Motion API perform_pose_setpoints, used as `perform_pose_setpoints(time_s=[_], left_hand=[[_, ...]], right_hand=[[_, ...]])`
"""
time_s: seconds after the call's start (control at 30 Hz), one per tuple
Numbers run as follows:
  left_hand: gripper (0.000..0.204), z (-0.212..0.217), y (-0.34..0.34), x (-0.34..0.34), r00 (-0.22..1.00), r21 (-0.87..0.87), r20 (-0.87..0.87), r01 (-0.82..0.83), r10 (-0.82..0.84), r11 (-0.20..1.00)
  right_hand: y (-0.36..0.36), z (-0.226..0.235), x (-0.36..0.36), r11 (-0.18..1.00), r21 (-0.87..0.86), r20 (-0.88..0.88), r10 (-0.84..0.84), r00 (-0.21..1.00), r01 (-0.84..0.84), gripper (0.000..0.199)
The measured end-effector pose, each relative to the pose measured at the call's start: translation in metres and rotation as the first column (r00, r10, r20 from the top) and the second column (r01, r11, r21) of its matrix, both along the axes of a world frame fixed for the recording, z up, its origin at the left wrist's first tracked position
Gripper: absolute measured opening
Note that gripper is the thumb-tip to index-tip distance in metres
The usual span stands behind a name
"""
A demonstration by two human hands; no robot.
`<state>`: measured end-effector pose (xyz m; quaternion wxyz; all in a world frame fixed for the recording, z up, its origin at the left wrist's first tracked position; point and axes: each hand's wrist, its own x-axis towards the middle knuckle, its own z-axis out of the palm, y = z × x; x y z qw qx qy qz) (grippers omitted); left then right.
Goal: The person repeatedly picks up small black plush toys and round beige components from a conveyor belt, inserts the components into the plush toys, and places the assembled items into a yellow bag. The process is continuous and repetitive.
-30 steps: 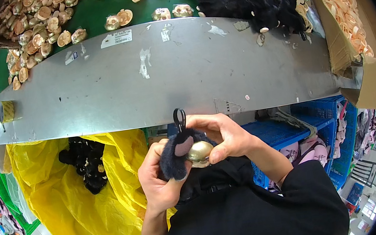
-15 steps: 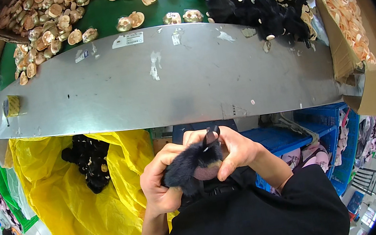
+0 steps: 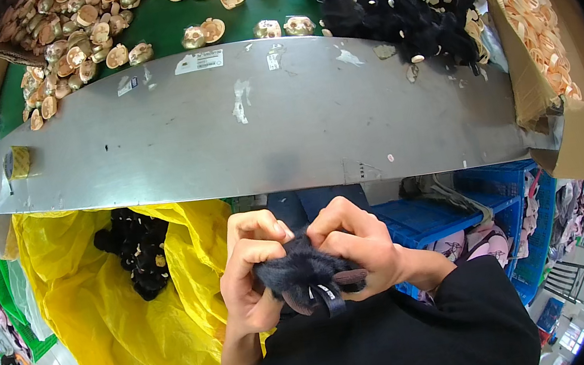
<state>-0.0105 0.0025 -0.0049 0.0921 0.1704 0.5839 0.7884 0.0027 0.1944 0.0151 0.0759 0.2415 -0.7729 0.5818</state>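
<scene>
Between my two hands is a small black plush head cover with round brown-lined ears and a dark ribbon loop that points toward me. My left hand grips its left side, thumb and fingers pinching the far edge. On the other side my right hand is closed on the fur, its fingertips close to those of the left. The side of the plush facing away from me is hidden. I hold it in front of my body, just off the near edge of the metal tabletop.
Moulded face shells lie piled at the far left. Black plush pieces are heaped at the far right, beside a carton of peach-coloured parts. A yellow bag holding black pieces hangs at left; blue crates stand at right. A tape roll sits on the metal.
The plush has been turned over in my hands, so its ears and loop now point toward me. Both hands have shifted their grip to its far edge.
</scene>
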Motion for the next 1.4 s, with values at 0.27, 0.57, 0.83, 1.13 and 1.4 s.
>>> perform_pose_setpoints(time_s=[0.27,0.57,0.83,1.13,1.4], left_hand=[[0.046,-0.006,-0.013,0.011,0.993,-0.021,-0.100,0.067,-0.069,0.998],[0.038,-0.005,-0.017,0.023,1.000,0.034,-0.015,-0.012,0.013,0.999],[0.039,-0.014,-0.015,0.025,0.989,0.092,-0.042,-0.140,0.144,0.986],[0.042,-0.001,-0.022,0.030,0.928,-0.142,-0.073,-0.372,0.365,0.917],[0.038,0.008,-0.049,0.018,0.933,-0.227,-0.133,-0.358,0.335,0.906]], right_hand=[[-0.010,-0.008,0.003,0.991,-0.115,-0.073,0.053,0.996,-0.062,0.030],[-0.020,-0.006,0.002,0.976,-0.109,-0.088,0.179,0.980,-0.188,0.029],[-0.035,-0.016,0.002,0.994,-0.083,-0.250,0.053,0.967,-0.076,0.026],[-0.056,-0.019,-0.008,0.972,-0.225,-0.084,-0.086,0.993,0.065,0.042],[-0.050,-0.018,-0.033,0.885,-0.340,0.150,0.386,0.910,-0.319,0.026]])
